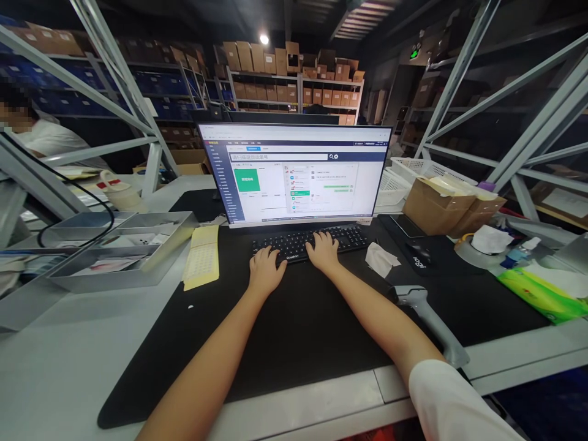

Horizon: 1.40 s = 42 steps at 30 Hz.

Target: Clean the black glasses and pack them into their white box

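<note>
My left hand (266,269) rests on the left end of a black keyboard (298,246), its fingers spread over the keys. Over the middle of the same keyboard lies my right hand (323,251), fingers apart and holding nothing. Behind the keys stands a lit monitor (271,211) showing a web page with a search bar and a chat window. A crumpled white tissue (382,260) sits just right of my right hand. Beside my right forearm is a grey handheld barcode scanner (434,318), partly hidden by the arm.
A black desk mat (294,343) covers the table. Left are a yellow label sheet (202,257) and grey trays (156,269) of papers. Right are a mouse (419,250), a cardboard box (434,208), a tape roll (468,251) and a green tissue pack (528,297). Another person (55,138) is at far left.
</note>
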{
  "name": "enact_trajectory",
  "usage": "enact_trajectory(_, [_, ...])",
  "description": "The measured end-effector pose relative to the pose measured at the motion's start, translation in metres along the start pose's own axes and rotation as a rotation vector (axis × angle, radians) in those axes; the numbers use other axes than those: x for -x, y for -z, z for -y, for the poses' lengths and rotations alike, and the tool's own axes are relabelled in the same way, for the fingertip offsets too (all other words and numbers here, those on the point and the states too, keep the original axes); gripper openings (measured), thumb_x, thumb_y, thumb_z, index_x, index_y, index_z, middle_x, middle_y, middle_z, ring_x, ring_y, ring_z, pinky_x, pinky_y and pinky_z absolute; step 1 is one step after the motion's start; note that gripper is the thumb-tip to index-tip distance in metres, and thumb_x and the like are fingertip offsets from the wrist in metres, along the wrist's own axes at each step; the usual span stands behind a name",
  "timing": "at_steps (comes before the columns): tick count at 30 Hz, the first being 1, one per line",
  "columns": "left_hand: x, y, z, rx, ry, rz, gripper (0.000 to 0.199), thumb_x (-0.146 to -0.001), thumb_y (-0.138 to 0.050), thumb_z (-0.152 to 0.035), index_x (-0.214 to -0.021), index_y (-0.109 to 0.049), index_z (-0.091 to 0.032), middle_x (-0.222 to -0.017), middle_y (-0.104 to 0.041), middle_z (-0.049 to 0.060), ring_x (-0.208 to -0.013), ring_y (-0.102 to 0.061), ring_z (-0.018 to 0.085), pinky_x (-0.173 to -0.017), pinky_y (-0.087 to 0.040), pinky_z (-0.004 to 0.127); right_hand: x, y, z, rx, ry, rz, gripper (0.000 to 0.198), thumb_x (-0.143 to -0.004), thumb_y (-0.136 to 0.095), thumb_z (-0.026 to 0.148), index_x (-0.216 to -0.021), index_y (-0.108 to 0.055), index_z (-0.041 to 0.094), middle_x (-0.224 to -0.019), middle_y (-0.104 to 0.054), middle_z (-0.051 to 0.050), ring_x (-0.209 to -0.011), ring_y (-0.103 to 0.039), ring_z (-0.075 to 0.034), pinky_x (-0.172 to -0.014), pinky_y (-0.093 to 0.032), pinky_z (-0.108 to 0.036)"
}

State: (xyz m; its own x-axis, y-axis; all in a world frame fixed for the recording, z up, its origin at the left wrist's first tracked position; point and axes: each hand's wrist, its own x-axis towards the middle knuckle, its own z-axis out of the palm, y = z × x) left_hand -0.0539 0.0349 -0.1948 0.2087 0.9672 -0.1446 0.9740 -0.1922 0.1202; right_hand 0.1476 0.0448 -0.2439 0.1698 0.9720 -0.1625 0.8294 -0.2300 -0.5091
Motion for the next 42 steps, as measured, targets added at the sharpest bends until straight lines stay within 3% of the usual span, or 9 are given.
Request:
enact_trajectory(16, [0.0002, 0.0013, 0.0002, 0.012, 0.001, 0.004, 0.043, -0.101, -0.056, -0.039, -0.137, -0.063, -0.017, -0.153, -0.050, 0.015, -0.145, -0.042, 0.035, -0.121, -0.038, 0.055, -0.0037, 0.0014, -0.0035, 0.060, -0.116, 0.013, 0.062, -0.106, -0.040, 0.049, -0.153, -0.052, 0.011, -0.161, -0.042, -0.021, -0.154, -0.024, -0.040, -0.121, -0.018, -0.063])
enact_trajectory(42, [-0.0003, -0.0012, 0.0012, 0.021, 0.006, 0.009, 0.045, -0.100, -0.056, -0.040, -0.138, -0.061, -0.014, -0.155, -0.049, 0.015, -0.146, -0.040, 0.034, -0.121, -0.037, 0.056, -0.0039, 0.0009, -0.0055, 0.046, -0.097, 0.020, 0.061, -0.105, -0.040, 0.047, -0.153, -0.051, 0.012, -0.164, -0.039, -0.017, -0.155, -0.022, -0.038, -0.122, -0.019, -0.063])
